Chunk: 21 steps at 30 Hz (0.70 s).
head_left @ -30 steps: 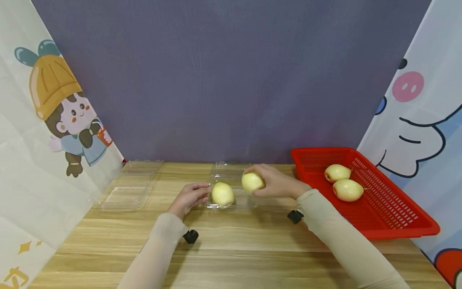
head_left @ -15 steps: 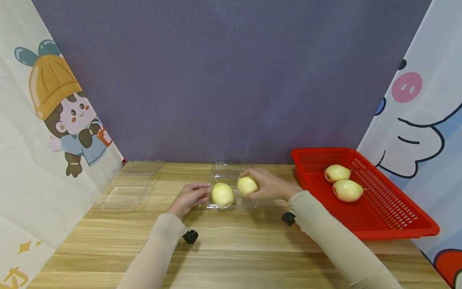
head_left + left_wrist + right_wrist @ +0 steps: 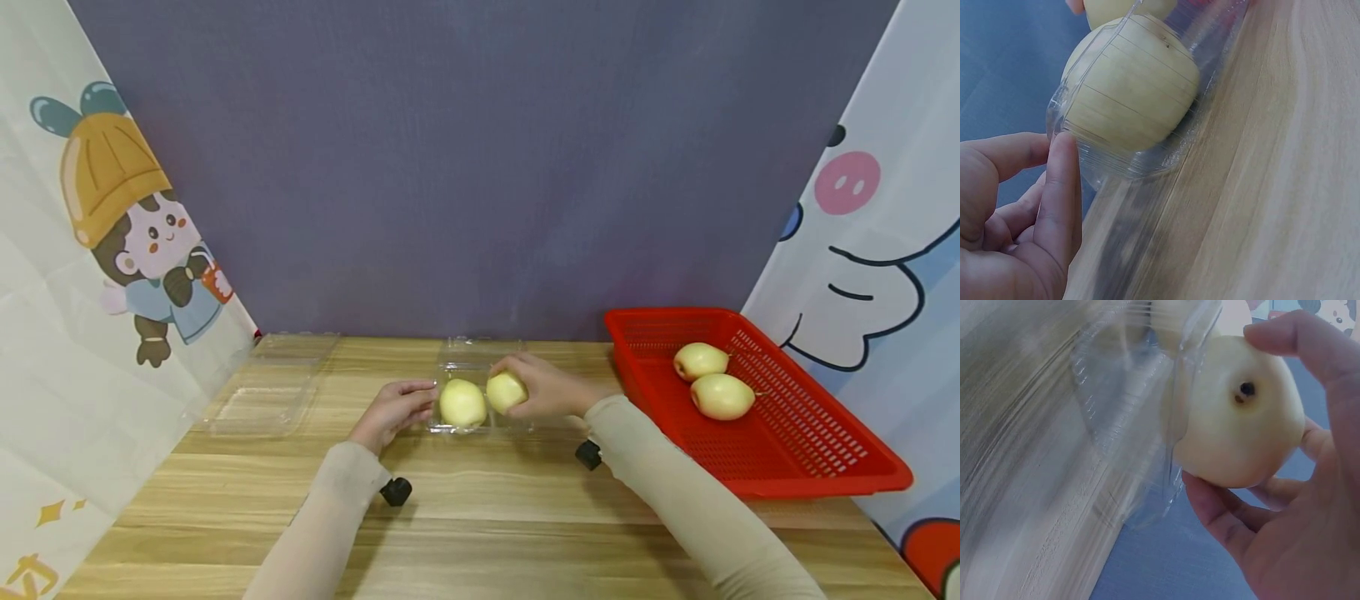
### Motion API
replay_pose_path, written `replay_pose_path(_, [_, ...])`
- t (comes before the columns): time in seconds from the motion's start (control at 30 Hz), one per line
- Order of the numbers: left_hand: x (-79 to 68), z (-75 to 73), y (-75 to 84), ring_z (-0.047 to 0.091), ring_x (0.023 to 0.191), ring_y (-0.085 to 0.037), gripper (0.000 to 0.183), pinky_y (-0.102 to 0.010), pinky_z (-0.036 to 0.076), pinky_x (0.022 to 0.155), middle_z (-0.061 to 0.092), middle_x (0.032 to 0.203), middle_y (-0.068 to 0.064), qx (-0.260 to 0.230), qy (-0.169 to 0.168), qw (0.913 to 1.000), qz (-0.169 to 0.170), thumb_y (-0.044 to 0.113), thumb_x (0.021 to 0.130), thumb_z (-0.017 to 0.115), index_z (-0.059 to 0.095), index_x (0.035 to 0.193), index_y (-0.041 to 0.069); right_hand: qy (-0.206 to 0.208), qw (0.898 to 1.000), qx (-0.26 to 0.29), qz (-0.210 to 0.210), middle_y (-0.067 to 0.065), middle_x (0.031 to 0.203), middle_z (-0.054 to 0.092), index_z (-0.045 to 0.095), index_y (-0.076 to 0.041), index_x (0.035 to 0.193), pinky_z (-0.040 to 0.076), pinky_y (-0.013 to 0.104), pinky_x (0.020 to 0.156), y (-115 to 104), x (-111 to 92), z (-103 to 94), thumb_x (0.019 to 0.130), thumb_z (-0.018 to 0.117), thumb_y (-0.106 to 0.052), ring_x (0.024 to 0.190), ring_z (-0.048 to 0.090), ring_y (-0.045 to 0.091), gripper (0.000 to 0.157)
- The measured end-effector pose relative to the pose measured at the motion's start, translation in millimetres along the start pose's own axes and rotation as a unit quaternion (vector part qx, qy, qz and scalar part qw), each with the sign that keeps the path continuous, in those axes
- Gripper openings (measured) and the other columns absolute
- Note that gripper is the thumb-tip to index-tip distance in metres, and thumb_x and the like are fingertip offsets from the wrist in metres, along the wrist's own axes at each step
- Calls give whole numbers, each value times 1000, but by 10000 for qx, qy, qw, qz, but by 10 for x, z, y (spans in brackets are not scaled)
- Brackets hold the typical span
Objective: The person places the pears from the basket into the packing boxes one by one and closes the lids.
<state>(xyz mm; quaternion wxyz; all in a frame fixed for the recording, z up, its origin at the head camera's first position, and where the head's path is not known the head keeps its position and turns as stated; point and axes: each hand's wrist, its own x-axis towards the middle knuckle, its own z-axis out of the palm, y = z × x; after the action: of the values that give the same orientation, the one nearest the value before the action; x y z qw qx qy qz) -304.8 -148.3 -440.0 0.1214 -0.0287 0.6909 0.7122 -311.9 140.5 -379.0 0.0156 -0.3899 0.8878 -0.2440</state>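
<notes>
In the head view a clear plastic clamshell box (image 3: 480,353) stands open on the table, its lid folded to the back. One pale yellow pear (image 3: 462,403) sits in its left end. My left hand (image 3: 397,408) pinches the box's left rim between thumb and fingers, as the left wrist view shows on the ribbed wall (image 3: 1094,147). My right hand (image 3: 551,389) grips a second pale yellow pear (image 3: 506,393) over the right part of the box, beside the first. From the right wrist, this pear's dark blossom end (image 3: 1246,389) faces the camera, and its side meets the box rim.
To the right, a red plastic basket (image 3: 780,481) holds two more yellow pears (image 3: 722,397). A second clear clamshell box (image 3: 258,408) lies open at the left of the wooden table (image 3: 480,550). A grey-purple backdrop (image 3: 480,167) rises behind the table.
My right hand has moved left and slightly down with its pear, closer to the one in the box. My left hand stays on the rim.
</notes>
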Motion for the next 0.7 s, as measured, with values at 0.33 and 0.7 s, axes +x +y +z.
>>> replay_pose_path(0.33, [-9,11,13,65,85,-13,39,-20,59,76,64,107,-13,30,24,10000,8,7,97,66,57,133,-8,-168,9997,-168,48,15,132,54,60,-14,125,52,34,75,-40,45,15,72,81,-17,109,52,27,56])
replay_pose_path(0.7, [-14,7,7,66,83,-13,40,-21,59,75,66,105,-13,-32,45,10000,-9,5,97,66,57,133,-8,-392,9989,24,238,15,130,54,58,-14,127,52,33,73,-57,49,36,74,80,-18,104,52,26,57])
